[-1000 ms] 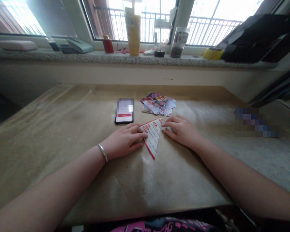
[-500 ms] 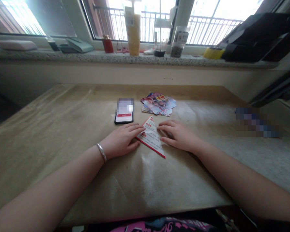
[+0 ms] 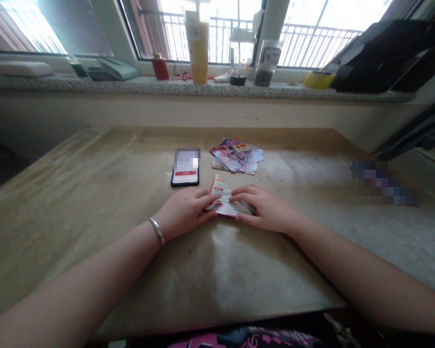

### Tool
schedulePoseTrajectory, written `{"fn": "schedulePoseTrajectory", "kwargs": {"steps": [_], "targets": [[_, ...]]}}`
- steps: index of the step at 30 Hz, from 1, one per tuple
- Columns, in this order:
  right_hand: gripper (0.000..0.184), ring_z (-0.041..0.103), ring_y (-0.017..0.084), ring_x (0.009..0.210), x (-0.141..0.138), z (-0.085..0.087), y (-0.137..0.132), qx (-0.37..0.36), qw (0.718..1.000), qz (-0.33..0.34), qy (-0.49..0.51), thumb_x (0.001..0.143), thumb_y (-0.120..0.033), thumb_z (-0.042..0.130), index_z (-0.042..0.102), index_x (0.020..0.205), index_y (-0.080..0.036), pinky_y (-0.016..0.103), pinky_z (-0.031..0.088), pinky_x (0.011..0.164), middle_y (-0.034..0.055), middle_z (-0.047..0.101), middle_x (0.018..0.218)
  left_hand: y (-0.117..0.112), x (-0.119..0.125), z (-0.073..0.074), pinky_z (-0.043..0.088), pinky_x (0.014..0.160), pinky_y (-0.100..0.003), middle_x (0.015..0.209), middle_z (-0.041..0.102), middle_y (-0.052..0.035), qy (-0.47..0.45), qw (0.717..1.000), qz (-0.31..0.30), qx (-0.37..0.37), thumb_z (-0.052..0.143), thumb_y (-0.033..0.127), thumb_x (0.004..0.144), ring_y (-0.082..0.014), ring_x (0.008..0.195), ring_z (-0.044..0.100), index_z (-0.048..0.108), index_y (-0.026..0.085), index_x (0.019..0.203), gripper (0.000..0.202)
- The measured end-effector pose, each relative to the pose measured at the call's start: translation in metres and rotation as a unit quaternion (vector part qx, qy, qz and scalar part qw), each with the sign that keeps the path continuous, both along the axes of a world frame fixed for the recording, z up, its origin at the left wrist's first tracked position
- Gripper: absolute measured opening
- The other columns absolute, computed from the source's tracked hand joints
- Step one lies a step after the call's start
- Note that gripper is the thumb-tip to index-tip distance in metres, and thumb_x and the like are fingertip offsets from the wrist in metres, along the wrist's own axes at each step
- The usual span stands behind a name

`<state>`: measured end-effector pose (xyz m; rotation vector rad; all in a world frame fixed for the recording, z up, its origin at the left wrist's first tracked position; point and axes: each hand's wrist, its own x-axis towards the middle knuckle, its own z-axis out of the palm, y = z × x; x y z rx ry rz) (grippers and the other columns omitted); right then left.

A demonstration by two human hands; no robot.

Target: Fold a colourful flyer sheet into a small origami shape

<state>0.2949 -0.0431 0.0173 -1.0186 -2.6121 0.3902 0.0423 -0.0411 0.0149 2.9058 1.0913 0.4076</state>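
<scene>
A folded paper triangle, white with printed text, red labels and a red edge, lies on the table between both hands. My left hand, with a silver bracelet at the wrist, grips its left edge, fingers on top and thumb at the lower side. At the right corner, my right hand holds the paper with bent fingers and thumb, covering part of it. Just beyond the left hand lies a phone with its screen lit. Farther back is a fanned pile of colourful printed leaflets.
The table has a pale, glossy cover. A blurred dark blue item lies at the right. On the stone windowsill stand a red container, a tall yellow container, clear jars and a black object.
The paper has turned, so its tip points more to the left and its lower edge lies flatter. My right hand has moved left onto its right corner.
</scene>
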Motion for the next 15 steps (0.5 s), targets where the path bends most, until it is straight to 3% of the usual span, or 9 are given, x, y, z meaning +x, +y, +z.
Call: {"fn": "schedulePoseTrajectory", "kwargs": {"steps": [9, 15], "targets": [[0.025, 0.058, 0.022, 0.095, -0.0031, 0.0003, -0.0023, 0.013, 1.000, -0.005, -0.001, 0.081, -0.037, 0.065, 0.070, 0.099, -0.020, 0.036, 0.048, 0.084, 0.0078, 0.067, 0.100, -0.0010, 0.0024, 0.0004, 0.049, 0.071, -0.031, 0.098, 0.063, -0.0102, 0.001, 1.000, 0.015, 0.003, 0.052, 0.041, 0.091, -0.0203, 0.083, 0.059, 0.059, 0.017, 0.123, 0.040], [0.029, 0.058, 0.022, 0.096, -0.0024, -0.0005, -0.0022, -0.009, 1.000, -0.010, 0.001, 0.083, -0.040, 0.064, 0.068, 0.104, -0.021, 0.036, 0.047, 0.085, 0.0083, 0.064, 0.101, 0.0010, -0.0002, -0.0013, 0.051, 0.076, -0.033, 0.106, 0.063, -0.0106, -0.011, 1.000, -0.004, -0.009, 0.050, 0.038, 0.092, -0.0210, 0.089, 0.059, 0.056, 0.019, 0.126, 0.040]]}}
